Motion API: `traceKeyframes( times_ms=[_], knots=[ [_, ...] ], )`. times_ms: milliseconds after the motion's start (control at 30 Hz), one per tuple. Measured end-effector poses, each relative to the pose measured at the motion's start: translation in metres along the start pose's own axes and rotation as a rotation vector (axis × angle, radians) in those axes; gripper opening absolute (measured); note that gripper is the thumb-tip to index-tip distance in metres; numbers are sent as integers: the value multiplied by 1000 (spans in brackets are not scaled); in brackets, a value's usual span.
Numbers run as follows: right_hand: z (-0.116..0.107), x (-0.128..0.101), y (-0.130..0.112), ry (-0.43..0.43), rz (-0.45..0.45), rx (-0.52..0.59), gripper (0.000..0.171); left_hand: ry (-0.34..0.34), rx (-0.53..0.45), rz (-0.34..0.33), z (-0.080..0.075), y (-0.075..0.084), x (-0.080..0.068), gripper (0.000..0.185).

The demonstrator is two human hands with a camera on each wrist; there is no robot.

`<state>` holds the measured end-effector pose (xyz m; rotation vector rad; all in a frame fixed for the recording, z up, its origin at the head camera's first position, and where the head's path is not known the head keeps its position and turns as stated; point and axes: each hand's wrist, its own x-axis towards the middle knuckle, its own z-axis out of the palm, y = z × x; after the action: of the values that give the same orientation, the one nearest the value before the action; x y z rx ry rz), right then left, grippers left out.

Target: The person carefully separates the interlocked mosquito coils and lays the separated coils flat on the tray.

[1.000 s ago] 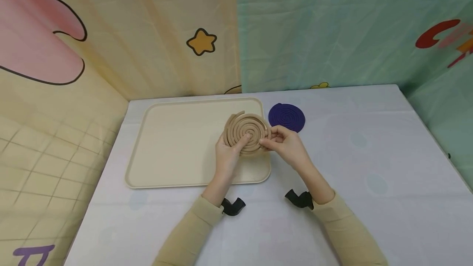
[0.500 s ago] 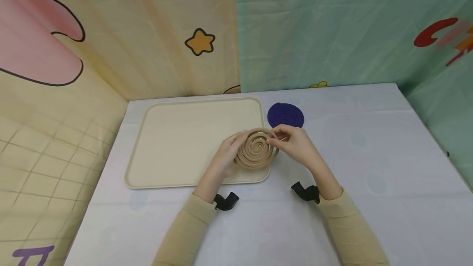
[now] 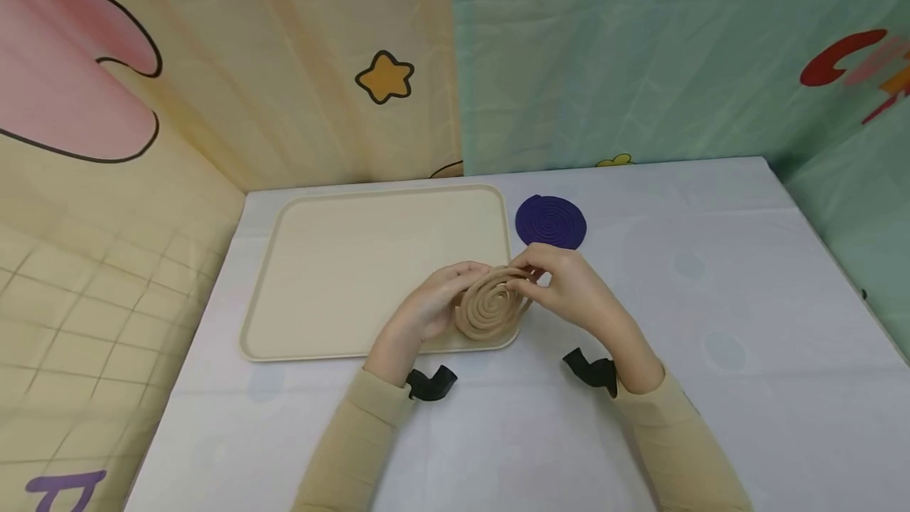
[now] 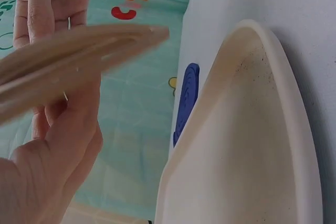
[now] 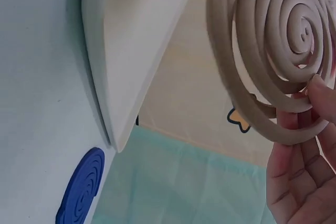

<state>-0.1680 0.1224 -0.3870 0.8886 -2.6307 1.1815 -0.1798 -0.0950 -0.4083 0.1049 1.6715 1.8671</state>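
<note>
A beige spiral coil (image 3: 490, 310), flat and round like a coaster, is held over the tray's near right corner. My left hand (image 3: 426, 303) holds it by the left side. At its upper right edge my right hand (image 3: 574, 287) pinches the outer turns between thumb and fingers. The right wrist view shows the beige coil (image 5: 247, 35) face-on, with gaps between its loosened outer turns. Seen edge-on in the left wrist view, the coil (image 4: 121, 51) is raised above the tray and partly covers the fingers.
A large cream tray (image 3: 341, 275) lies on the white-covered table (image 3: 711, 299), left of centre. Beyond its right edge lies a dark purple-blue spiral coil (image 3: 550, 221). Printed cloth curtains (image 3: 604, 54) stand behind and at both sides.
Both hands have brought the beige coil toward the body and slightly right, tilting it. My left thumb has moved off its face to the side. The purple-blue coil and tray stay put.
</note>
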Motion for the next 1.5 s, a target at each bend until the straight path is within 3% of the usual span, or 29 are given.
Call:
traceKeyframes(
  times_ms=[200,333,567,733,900,1067,1200,1300,1500],
  knots=[
    [-2,-4,-10,65,-128,-59,15,-85,15,42,3,5,-8,31],
    [-3,-5,-12,101,-167,-42,18,-84,8,69,5,9,-12,23],
    [-4,-2,-10,158,-75,23,21,-29,72,113,6,14,-18,19],
    [-4,-1,-8,157,-40,76,19,-37,125,147,4,16,-20,24],
    [-3,-1,-6,156,-5,152,18,-45,115,152,0,17,-21,20],
    [-3,0,-3,122,130,210,18,-50,86,181,-5,17,-21,15],
    [-6,0,0,55,231,191,17,-41,45,212,-8,18,-23,12],
    [-9,-1,0,18,232,163,14,-41,15,217,-10,19,-24,12],
    [-8,-1,1,7,129,137,10,-103,32,176,-9,18,-21,16]
  ],
)
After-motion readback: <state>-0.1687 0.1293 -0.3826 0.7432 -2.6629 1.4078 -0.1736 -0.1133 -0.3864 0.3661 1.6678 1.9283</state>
